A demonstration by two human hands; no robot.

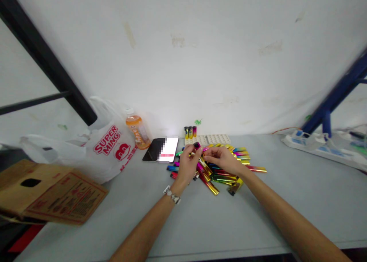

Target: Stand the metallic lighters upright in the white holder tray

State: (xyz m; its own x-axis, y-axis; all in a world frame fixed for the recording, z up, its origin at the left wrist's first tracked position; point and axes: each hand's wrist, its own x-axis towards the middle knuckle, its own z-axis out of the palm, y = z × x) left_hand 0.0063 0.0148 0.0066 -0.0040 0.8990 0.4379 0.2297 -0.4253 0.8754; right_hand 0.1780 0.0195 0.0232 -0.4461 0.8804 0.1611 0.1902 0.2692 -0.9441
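Standing at left, an orange bottle [137,130] is seen; a black-topped lighter [197,144] is pinched by the left hand [187,165]; the grip of the right hand [225,159] cannot be told; beneath both, loose lighters [212,188] are heaped on the desk [226,223].

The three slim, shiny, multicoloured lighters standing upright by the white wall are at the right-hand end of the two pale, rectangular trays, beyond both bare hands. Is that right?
Not quite: the head view shows those lighters at the left-hand end of the pale, rectangular trays. They do stand upright by the white wall, beyond the left hand and right hand.
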